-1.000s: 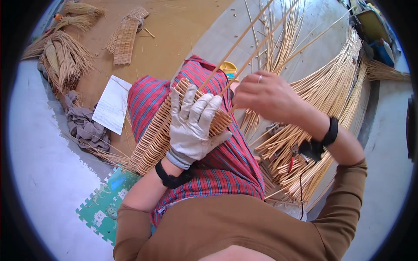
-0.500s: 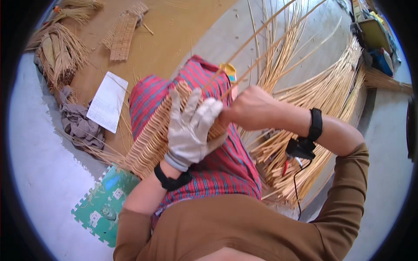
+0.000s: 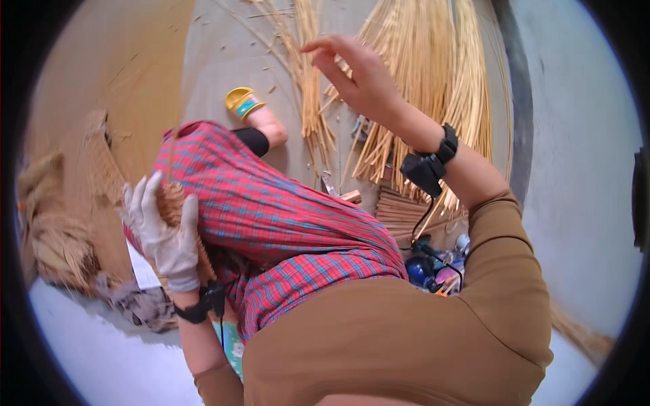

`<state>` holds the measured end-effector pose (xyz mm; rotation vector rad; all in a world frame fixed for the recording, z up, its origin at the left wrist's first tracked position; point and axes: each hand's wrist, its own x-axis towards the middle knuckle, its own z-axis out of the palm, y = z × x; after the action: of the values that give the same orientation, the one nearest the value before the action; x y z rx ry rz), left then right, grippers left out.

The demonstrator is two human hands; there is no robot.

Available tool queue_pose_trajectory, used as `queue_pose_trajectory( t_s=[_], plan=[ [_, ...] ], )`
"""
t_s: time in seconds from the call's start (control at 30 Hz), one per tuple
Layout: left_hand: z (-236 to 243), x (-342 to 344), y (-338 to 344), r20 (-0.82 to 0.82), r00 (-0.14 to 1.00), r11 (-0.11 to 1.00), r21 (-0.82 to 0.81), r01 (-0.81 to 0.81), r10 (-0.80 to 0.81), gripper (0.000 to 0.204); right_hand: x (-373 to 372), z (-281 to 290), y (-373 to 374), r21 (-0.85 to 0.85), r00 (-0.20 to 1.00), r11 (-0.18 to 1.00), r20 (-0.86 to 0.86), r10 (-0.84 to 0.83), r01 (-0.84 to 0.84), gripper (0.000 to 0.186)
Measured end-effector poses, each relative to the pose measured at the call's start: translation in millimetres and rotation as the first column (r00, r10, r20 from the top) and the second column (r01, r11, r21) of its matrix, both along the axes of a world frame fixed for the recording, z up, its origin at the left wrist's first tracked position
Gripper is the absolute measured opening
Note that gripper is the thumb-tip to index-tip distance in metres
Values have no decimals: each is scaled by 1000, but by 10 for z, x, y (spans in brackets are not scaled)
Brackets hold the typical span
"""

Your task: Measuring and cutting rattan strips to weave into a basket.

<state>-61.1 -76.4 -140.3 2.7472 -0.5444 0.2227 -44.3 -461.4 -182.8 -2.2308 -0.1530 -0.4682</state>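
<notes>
My left hand (image 3: 168, 237), in a pale glove, grips a woven wicker piece (image 3: 172, 203) against my lap, its fingers and thumb around the edge. Most of the weave is hidden behind the glove. A single strand rises from its top. Bare and raised, my right hand (image 3: 369, 78) is stretched out to the far right with fingers bent and apart, and nothing shows in it. Beneath it and beside it lie a narrow bunch of long wicker strands (image 3: 309, 88) and a wide sheaf of pale strands (image 3: 423, 61).
A red plaid cloth (image 3: 271, 196) covers my legs. A foot in a yellow slipper (image 3: 245, 103) rests on the floor. A cutting tool (image 3: 329, 184) lies near the sheaf. Dark and coloured items (image 3: 433, 267) sit by my right side, and a grey cloth (image 3: 145, 304) at the left.
My right hand has left the woven piece and swung out to the right over the strands. The view has turned right, and my left hand still holds the weave.
</notes>
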Motion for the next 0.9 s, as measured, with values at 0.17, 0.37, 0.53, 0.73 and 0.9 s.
queue_pose_trajectory(
  t_s=[0.17,0.37,0.53,0.73,0.9],
  plan=[
    [149,389,651,-261,891,914,67,400,-371,87,-1629,-1679,-545,-4,491,983,-867,89,-185,32],
    [-94,368,801,-231,897,926,-77,370,-377,100,-2933,-2192,64,-481,399,847,-748,-530,224,41],
    [82,406,598,-158,911,921,10,388,-382,99,-2850,-2548,-154,-560,461,721,-556,-692,407,61],
    [175,353,470,-118,947,953,24,304,-299,98,-3139,-2646,38,-680,369,676,-573,-732,285,105],
    [107,244,584,-180,950,962,-143,233,-257,100,-2989,-2667,171,-678,295,638,-566,-770,364,104]
  ],
)
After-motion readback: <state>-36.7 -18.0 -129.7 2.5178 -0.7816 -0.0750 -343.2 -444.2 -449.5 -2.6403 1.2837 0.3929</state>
